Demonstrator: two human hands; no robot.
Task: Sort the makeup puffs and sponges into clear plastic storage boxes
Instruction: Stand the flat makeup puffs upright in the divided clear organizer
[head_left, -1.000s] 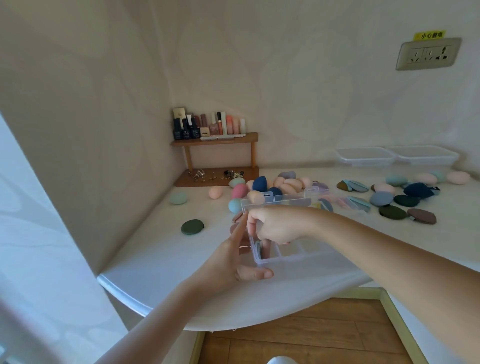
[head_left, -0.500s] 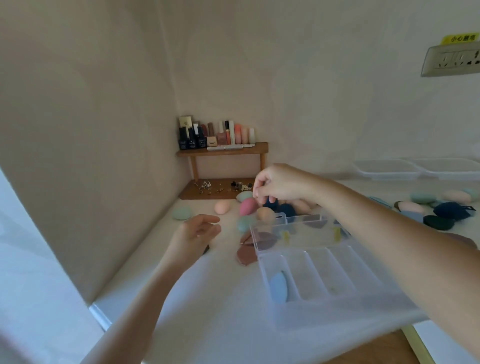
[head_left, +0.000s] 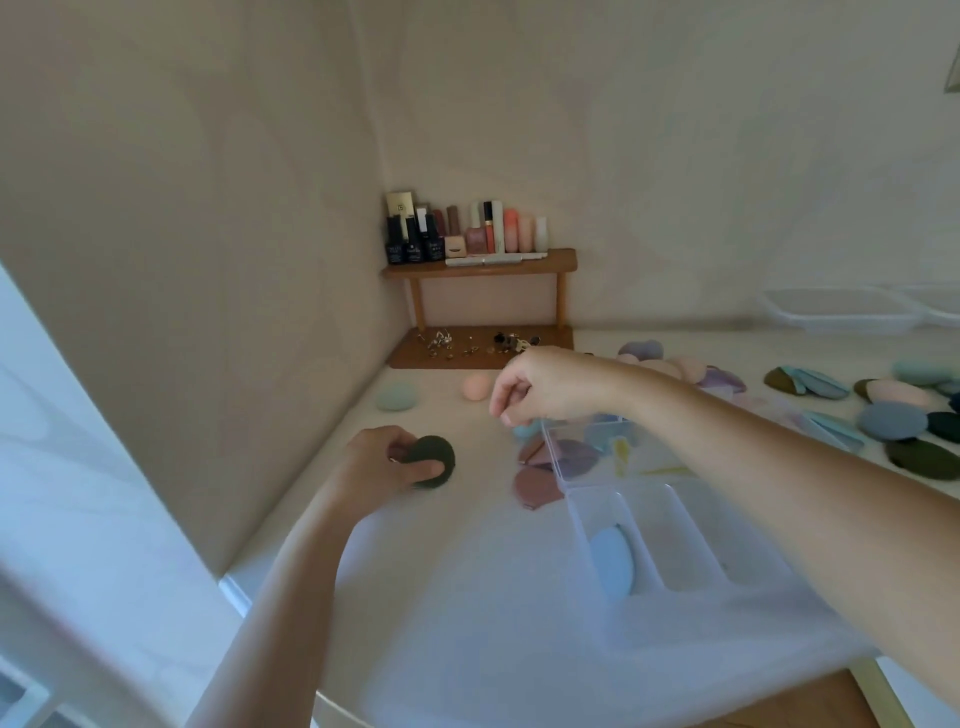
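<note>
Nearest you, the clear divided box (head_left: 675, 545) holds one light blue puff (head_left: 613, 566), standing in its leftmost compartment. To the box's left, your left hand (head_left: 384, 467) grips a dark green puff (head_left: 431, 460). Your right hand (head_left: 540, 387) hangs over the box's far corner with its fingers curled; you can't tell whether they pinch anything. Loose puffs (head_left: 891, 421) lie beyond. The labels on the shelf bottles (head_left: 413, 244) are unreadable.

White table (head_left: 467, 597) set into a wall corner, scattered with puffs and sponges
A clear divided box (head_left: 644, 540) stands near the front edge, with mauve puffs (head_left: 535, 486) flat just beside its left wall. Farther left are a dark green puff (head_left: 434, 457), a pale green puff (head_left: 396, 396) and a peach sponge (head_left: 477, 387). A wooden shelf (head_left: 483, 267) fills the back corner; two clear boxes (head_left: 836, 309) stand at the back right, with more puffs (head_left: 891, 420) in front of them
</note>
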